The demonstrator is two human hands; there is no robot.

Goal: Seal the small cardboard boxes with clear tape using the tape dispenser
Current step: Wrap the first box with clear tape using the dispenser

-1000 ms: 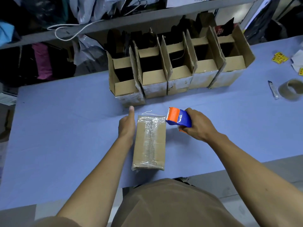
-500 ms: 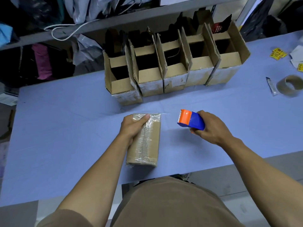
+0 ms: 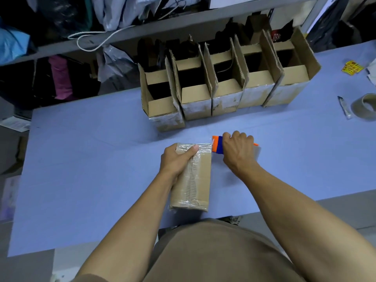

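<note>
A small closed cardboard box [image 3: 200, 180] lies lengthwise on the blue table [image 3: 91, 169], with clear tape along its top seam and over its far end. My left hand [image 3: 177, 159] grips the box's far left part, thumb pressed on the taped top. My right hand [image 3: 238, 152] is closed around the blue and orange tape dispenser [image 3: 217, 147], whose orange head touches the box's far right corner. A short strip of clear tape runs from the dispenser onto that corner.
Several open cardboard boxes [image 3: 225, 82] stand in a row behind, flaps up. At the right edge lie a tape roll [image 3: 365, 106], a small cutter [image 3: 344, 107] and yellow labels [image 3: 352, 67]. Shelves with bags and clothes sit beyond the table.
My left hand went from flat beside the box to gripping its far end. The dispenser swung away to the right, then came back against the box's far right corner.
</note>
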